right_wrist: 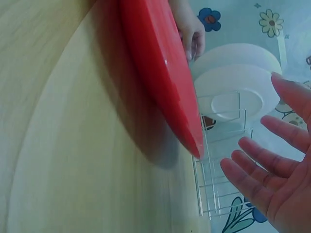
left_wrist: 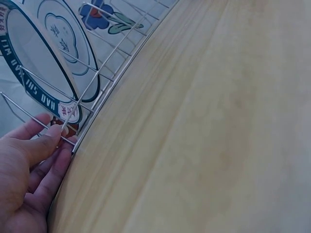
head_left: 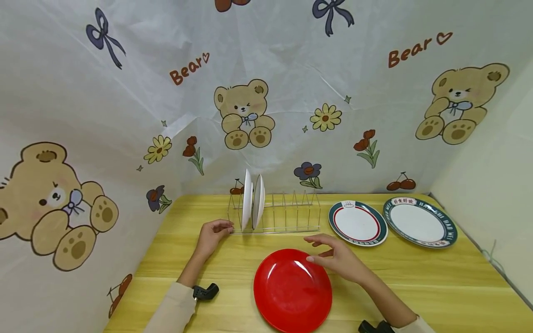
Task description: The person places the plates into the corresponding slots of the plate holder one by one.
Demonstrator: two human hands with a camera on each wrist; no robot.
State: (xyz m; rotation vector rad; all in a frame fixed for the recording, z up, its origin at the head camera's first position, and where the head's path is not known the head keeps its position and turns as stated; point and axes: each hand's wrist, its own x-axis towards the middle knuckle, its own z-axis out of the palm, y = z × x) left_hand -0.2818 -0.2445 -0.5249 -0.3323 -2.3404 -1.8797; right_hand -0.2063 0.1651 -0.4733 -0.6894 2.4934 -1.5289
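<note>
My left hand (head_left: 213,235) is at the left end of the wire dish rack (head_left: 287,230); in the left wrist view its thumb and fingers pinch the end wires. Two plates stand on edge in the rack's left slots: a left plate (head_left: 247,201) and a right plate (head_left: 258,201). The left wrist view shows a lettered dark green rim on the nearer plate (left_wrist: 41,58). A round red plate (head_left: 293,291) lies on the table in front of the rack. Over its upper right edge hovers my right hand (head_left: 337,259), fingers spread and holding nothing; the right wrist view shows a gap between them.
On the right of the table (head_left: 416,286) lie a plate with green and red rings (head_left: 358,223) and a larger plate with a lettered green rim (head_left: 419,221). A bear-print cloth (head_left: 287,60) hangs behind and at the left. A pale wall (head_left: 495,194) bounds the right.
</note>
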